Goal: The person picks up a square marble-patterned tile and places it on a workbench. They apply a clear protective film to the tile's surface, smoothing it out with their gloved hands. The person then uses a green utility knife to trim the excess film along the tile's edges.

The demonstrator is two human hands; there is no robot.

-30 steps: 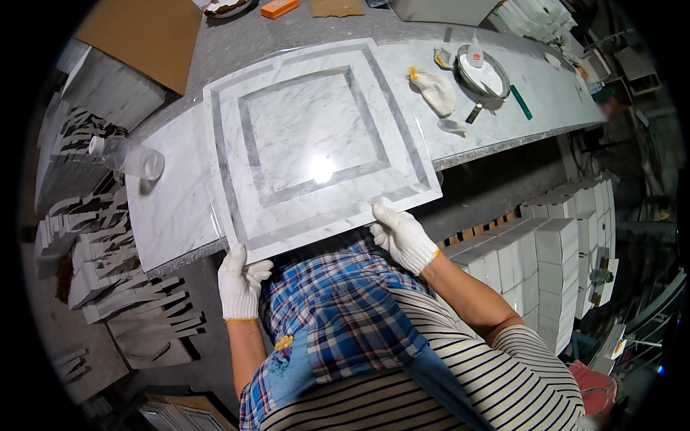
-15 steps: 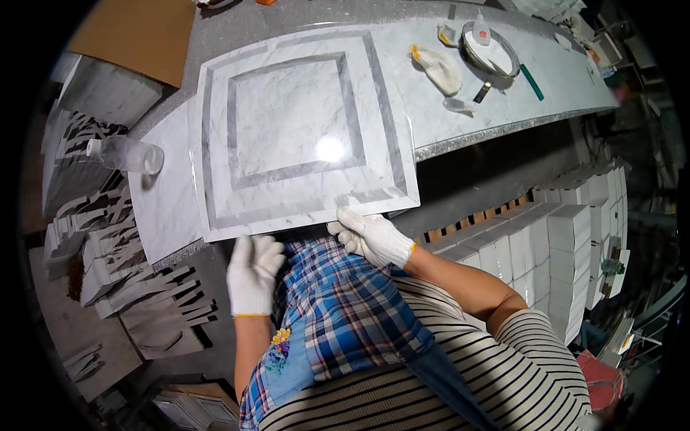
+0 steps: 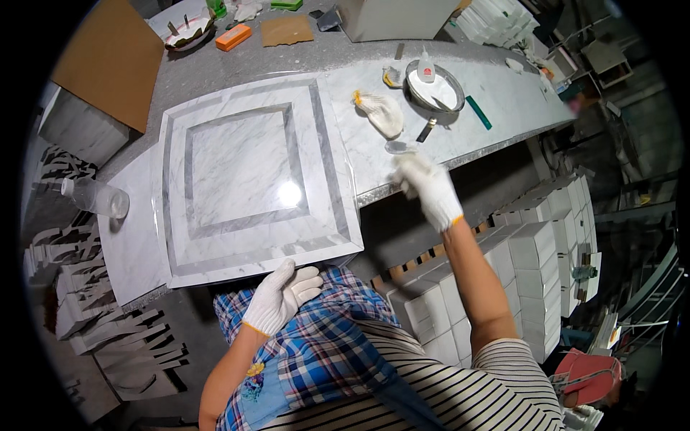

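Observation:
A square white marble-look panel (image 3: 241, 169) with grey inlaid bands lies on the workbench in front of me, its near edge close to my body. My left hand (image 3: 282, 296), in a white knit glove, is at the near edge of the panel. Its fingers are slightly bent and apart, and it holds nothing. Out to the right, my gloved right hand (image 3: 425, 188) reaches over the bench edge, its fingers smeared by motion. Just beyond them lies a small grey, shiny object (image 3: 399, 147) whose kind I cannot make out. A small black-and-silver tool (image 3: 426, 130) is close by.
On the bench are a spare glove (image 3: 381, 115), a round pan (image 3: 433, 90) of white material with a squeeze bottle (image 3: 425, 68), and a green stick (image 3: 479, 113). A clear plastic bottle (image 3: 97, 198) stands left. Stacked white boxes (image 3: 496, 266) fill the lower right.
My right hand has left the panel's near edge and moved out to the right, toward the small tools. My left hand has turned and shifted along the near edge. The view has shifted too.

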